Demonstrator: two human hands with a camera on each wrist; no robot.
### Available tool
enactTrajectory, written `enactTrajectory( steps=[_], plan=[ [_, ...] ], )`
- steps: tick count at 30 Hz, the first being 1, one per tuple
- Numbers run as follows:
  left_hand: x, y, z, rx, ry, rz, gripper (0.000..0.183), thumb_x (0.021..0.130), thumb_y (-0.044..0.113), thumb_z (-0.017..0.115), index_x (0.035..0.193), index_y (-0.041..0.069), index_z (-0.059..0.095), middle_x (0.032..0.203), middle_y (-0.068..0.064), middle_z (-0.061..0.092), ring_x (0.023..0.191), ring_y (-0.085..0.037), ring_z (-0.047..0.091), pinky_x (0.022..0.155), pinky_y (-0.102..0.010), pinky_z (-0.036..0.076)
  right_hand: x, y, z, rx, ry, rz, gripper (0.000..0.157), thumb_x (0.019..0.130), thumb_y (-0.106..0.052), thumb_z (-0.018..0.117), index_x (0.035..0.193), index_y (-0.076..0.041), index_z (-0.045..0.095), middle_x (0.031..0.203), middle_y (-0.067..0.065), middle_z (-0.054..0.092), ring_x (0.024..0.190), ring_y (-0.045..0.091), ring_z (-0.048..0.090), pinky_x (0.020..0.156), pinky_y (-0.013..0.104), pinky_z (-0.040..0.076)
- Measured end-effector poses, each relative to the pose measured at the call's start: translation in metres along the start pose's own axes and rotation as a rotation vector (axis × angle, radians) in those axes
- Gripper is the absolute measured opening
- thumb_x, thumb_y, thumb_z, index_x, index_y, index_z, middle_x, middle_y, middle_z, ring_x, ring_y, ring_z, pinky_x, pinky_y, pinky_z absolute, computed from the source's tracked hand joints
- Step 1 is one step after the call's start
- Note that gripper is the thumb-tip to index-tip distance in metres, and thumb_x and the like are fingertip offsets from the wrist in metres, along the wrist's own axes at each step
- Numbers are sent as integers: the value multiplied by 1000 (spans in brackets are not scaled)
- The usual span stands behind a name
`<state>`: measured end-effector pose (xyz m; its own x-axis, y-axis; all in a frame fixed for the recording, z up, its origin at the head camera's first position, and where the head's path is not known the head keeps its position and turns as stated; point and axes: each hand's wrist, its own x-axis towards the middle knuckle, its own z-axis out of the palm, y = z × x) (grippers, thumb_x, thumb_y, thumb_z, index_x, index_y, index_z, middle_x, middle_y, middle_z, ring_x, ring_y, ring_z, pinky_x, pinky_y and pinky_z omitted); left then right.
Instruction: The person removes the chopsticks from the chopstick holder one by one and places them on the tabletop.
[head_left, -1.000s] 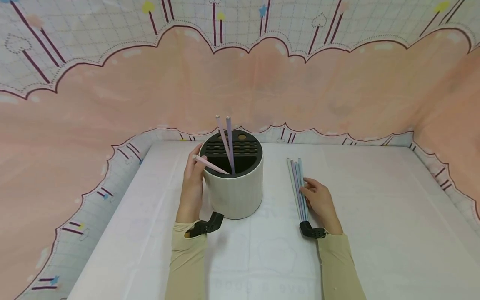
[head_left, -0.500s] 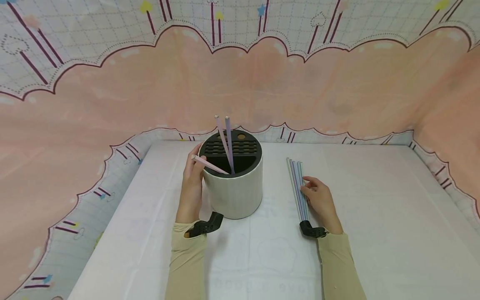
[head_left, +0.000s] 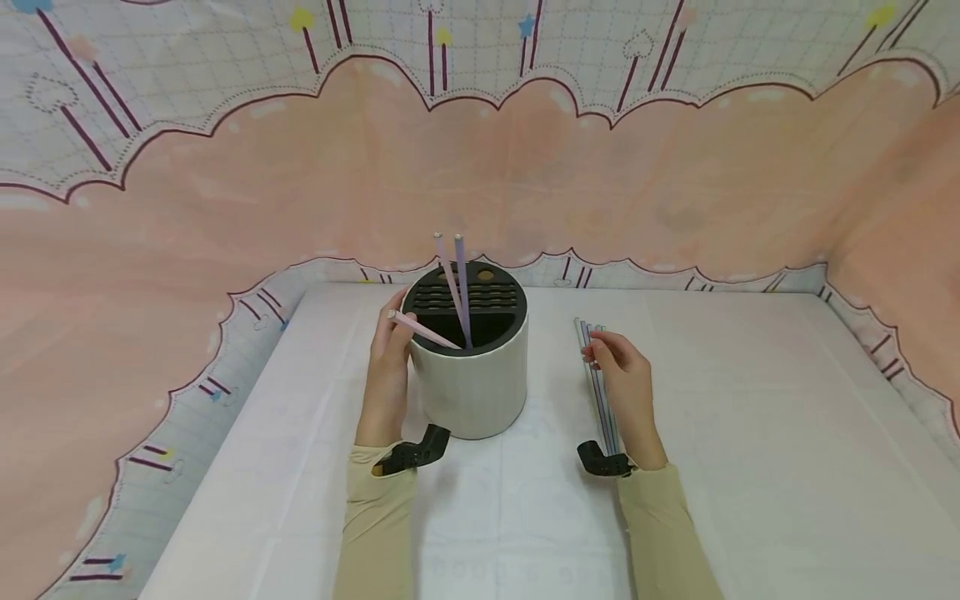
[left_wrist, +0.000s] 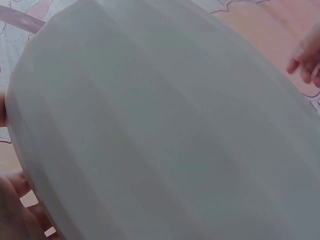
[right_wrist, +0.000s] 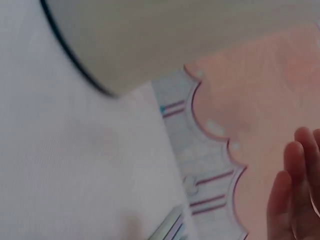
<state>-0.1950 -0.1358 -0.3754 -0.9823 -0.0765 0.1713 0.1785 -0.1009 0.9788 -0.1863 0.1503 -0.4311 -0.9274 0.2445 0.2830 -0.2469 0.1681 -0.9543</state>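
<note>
A round white holder (head_left: 471, 392) with a black slotted top stands upright on the table. My left hand (head_left: 385, 379) grips its left side, fingers round the wall and thumb by the rim. Two slim pastel sticks, one pink and one lilac (head_left: 462, 292), rise from its open front compartment. A third, pink stick (head_left: 427, 331) leans out over the left rim beside my thumb. To the right, several thin pastel sticks (head_left: 602, 408) lie together on the table. My right hand (head_left: 628, 383) hovers over their far ends, fingers loosely bent, with nothing visible between them.
White cloth covers the table (head_left: 765, 433). A peach printed curtain (head_left: 525, 183) hangs behind it and along both sides. A black wrist mount (head_left: 416, 450) sits on the left forearm, another black mount (head_left: 600, 460) on the right.
My right hand has moved from the right side of the loose sticks up and left, over their far ends. The left hand and holder keep their place.
</note>
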Motion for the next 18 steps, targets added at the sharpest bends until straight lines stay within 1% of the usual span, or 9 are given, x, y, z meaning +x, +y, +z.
enactTrajectory(
  steps=[4,8,11,14,18],
  plan=[
    [-1,1,0,8,0,-8,50,85,47,50,132,34,38,137,12,33,129,-10,22,105,-46,10,-5,-20,12,33,27,-131,25,89,-25,54,104,-6,63,92,7,64,86,18,59,80,24,46],
    [-3,4,1,2,-11,-16,50,87,43,49,134,31,36,137,10,33,129,-10,22,105,-46,10,-11,-38,23,-9,30,-245,20,90,-22,54,103,-10,63,96,3,62,91,14,57,85,25,44],
    [-6,10,2,5,-15,-9,50,89,39,47,136,27,35,137,8,34,129,-11,22,105,-48,10,-18,-51,33,-71,2,-339,17,90,-18,53,103,-13,63,100,-2,61,97,12,54,90,28,41],
    [-10,16,4,7,-17,-5,50,89,36,46,136,24,34,138,6,34,129,-12,22,105,-48,10,-26,-64,44,-129,-41,-448,18,89,-15,55,105,-12,62,104,-3,59,102,13,52,93,31,38],
    [-9,15,4,5,-16,-5,49,89,38,46,135,26,36,137,9,34,128,-11,22,105,-48,10,-31,-79,59,-202,-75,-622,21,87,-13,56,107,-9,62,110,0,58,108,17,49,98,36,33]
  ],
)
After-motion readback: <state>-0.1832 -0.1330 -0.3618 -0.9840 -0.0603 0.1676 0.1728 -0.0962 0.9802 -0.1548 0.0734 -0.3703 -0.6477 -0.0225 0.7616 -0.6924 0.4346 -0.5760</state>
